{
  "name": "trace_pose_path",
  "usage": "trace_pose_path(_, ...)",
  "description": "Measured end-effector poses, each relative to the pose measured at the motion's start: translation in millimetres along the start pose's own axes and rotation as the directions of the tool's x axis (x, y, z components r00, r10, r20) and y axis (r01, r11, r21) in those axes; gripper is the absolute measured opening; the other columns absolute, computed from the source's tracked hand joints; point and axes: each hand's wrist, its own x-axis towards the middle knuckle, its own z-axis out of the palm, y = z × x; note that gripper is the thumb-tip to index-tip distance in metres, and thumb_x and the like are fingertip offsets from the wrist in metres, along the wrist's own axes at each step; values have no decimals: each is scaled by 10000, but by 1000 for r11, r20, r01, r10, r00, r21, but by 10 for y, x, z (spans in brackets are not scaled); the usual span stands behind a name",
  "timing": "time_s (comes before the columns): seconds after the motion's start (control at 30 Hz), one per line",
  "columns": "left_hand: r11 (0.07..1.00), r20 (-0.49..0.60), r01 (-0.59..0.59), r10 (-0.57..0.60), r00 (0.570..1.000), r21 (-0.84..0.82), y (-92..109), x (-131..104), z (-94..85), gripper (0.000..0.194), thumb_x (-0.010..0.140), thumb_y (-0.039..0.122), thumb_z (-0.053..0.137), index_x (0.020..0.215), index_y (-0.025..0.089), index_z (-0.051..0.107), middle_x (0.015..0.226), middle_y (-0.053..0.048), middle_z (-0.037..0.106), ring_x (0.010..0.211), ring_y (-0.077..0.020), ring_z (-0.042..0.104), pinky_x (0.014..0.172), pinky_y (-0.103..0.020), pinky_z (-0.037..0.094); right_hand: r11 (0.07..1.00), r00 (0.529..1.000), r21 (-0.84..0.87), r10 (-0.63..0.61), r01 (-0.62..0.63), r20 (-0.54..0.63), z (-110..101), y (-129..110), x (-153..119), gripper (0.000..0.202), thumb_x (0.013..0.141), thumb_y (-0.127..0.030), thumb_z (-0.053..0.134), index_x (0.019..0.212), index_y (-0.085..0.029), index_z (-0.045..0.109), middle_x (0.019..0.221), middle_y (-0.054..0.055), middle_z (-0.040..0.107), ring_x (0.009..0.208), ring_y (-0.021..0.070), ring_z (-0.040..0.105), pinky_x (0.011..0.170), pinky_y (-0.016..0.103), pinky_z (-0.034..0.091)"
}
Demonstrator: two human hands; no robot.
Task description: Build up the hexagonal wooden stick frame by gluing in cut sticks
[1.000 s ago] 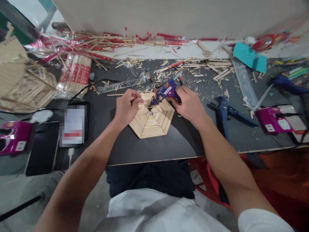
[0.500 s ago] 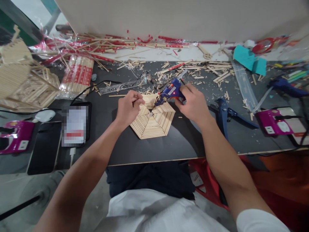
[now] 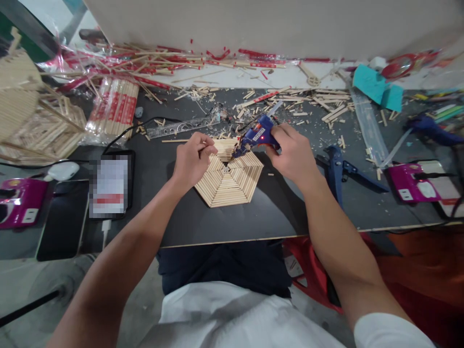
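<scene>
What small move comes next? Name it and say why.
Perhaps a dab of glue at the gap in the stick panel's far side: the right hand holds the glue gun, red light lit, with its tip close to that gap.

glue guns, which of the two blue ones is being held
The glue gun with the red light, gripped in the right hand, pointed toward the wooden-stick panel. The other glue gun lies far to the right, with no hand on it.

Stick panel [image 3: 227, 188] lies between left hand [image 3: 192, 159] and right hand [image 3: 293, 152]. Glue gun [image 3: 259, 133] in right hand; ruler [image 3: 184, 127] behind left.
</scene>
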Motion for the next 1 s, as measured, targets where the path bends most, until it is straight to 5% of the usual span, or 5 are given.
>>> trace_pose_path(0.67,998,33,-66,65,997,24,20,-25,-25,87,921,154,548,911,220,605,818,-1,786,565,-99,665,585,-224,480,999,998,-35,-11,9,-61,-83,87,-39,302,864,-240,635,1163,-197,642,1106,146,690,1025,334,676,881,487,574)
trace_pose_path(0.8,998,44,-60,60,997,7,2,-30,-19,121,911,119,530,916,221,596,828,5,786,576,-97,668,594,-226,484,991,985,-20,130,-133,-115,-117,297,-44,284,853,-345,706,1099,-213,651,1020,133,683,971,330,663,883,504,565)
trace_pose_path(1.0,995,48,-46,51,998,-91,30,-41,-13,139,887,91,519,860,214,580,808,1,774,559,-88,639,573,-226,483,897,891,-59,426,-439,-154,41,582,-134,501,795,-530,792,1083,-141,662,1036,201,649,1032,402,633,909,610,520)
